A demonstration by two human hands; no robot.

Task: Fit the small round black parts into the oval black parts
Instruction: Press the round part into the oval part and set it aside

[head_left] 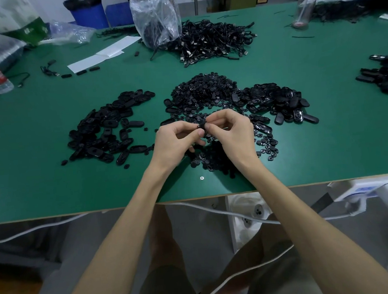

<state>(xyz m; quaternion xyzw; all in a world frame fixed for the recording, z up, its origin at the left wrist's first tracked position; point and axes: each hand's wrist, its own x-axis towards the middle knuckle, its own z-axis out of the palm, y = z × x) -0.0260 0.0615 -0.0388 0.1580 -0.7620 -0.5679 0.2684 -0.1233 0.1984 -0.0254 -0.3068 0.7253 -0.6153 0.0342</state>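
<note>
Through the head camera, I had my left hand (176, 138) and my right hand (230, 131) brought together just in front of the heap of small round black plastic parts (204, 89). The thumb and fingertips of each were curled in, pinching one small black plastic piece (202, 126) between them, lifted off the green table (54, 178). It was too small and too covered to tell whether I held an oval shell, a round insert, or both. I judged the fitting itself to be in hand. To do it well I would need to steady the oval in one hand, set the round part square over its opening, and press it straight in with a thumb, not at a slant. Left of the heap lay a spread pile of oval black plastic parts (105, 129), and on its right, touching it, another such pile (274, 98). Loose round parts were scattered under my wrists, so a dropped piece could be lost among them. Beyond the heap sat a tangle of black cables (211, 40) with a clear plastic bag (155, 19) beside it, well apart from my hands and barring nothing.
</note>
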